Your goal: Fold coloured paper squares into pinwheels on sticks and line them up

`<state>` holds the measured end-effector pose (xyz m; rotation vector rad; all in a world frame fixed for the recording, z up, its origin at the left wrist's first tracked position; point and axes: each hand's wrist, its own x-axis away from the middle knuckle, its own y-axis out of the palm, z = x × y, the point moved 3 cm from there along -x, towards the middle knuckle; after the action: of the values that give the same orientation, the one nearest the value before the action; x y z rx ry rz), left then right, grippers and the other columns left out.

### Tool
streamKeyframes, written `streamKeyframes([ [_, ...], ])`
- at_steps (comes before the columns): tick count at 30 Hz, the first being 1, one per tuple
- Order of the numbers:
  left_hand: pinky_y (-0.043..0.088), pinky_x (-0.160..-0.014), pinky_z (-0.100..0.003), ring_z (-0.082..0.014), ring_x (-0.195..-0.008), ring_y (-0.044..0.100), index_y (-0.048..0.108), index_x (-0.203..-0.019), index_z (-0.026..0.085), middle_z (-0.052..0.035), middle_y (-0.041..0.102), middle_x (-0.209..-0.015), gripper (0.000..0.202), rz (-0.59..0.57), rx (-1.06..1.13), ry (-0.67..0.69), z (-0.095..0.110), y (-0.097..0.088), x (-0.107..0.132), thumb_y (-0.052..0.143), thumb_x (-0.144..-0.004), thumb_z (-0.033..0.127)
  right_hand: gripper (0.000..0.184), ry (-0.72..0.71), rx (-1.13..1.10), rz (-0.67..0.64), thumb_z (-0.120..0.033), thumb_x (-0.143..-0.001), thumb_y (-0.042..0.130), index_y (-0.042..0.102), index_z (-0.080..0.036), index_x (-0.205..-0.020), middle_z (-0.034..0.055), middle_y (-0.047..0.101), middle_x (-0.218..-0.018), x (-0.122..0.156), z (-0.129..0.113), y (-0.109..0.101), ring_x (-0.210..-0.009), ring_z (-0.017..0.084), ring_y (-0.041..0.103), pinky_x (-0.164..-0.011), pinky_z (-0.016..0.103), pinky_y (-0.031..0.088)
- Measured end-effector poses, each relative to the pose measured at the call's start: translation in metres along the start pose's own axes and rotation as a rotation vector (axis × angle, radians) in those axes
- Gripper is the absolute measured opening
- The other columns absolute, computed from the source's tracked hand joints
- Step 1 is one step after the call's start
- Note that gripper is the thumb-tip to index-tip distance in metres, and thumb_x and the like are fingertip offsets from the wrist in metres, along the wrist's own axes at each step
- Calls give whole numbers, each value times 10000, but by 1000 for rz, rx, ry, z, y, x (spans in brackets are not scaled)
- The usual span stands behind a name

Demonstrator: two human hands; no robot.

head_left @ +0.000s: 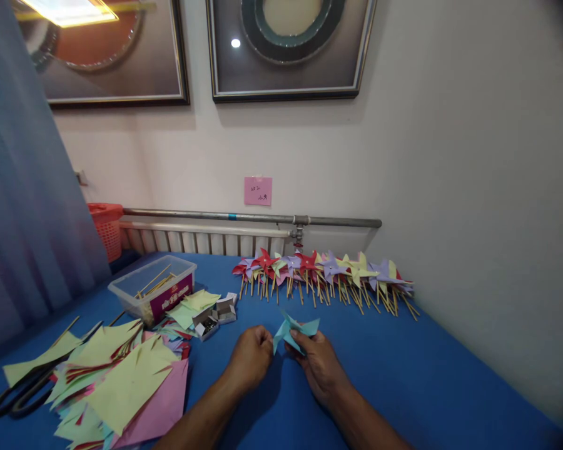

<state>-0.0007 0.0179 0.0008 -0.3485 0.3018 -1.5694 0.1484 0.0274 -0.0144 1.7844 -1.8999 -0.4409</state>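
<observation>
My right hand (321, 365) pinches a light-blue paper pinwheel (287, 330), thumb on top and fingers beneath, its pointed blades spreading out. Close by its left blade, my left hand (251, 357) is closed with the fingertips together; what they hold, if anything, is hidden. No stick shows on this pinwheel. To the left of my hands lie two small open boxes, one box (207, 329) with tiny dark metal pieces in it and another box (225, 310) behind. Cut paper sheets (130, 381) in yellow, green and pink are heaped at the front left.
Finished pinwheels (331, 269) on sticks lie in a row along the back of the blue tabletop (403, 387). A clear plastic tub (152, 287) holds wooden sticks. Black-handled scissors (30, 390) lie far left. Behind are a red basket (109, 231) and a metal pipe (258, 217).
</observation>
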Motion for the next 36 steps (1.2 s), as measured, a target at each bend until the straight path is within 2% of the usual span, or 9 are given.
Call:
streamKeyframes([
  [11,270,-534,-228,-105,-525,409,499,-646,189,53,455,-536,219,36,-28,21,1,0,1,475,-826,67,420,-7,0,3,-323,-445,979,713,-178,-736,-3,712,-733,-1,0,0,-725,159,632,-714,303,542],
  [36,278,-529,-220,-105,-541,417,518,-664,181,44,478,-556,198,19,-29,23,-2,0,-1,494,-843,99,379,5,7,-11,-302,-482,955,706,-177,-739,9,709,-750,-1,0,0,-742,172,636,-713,300,538],
])
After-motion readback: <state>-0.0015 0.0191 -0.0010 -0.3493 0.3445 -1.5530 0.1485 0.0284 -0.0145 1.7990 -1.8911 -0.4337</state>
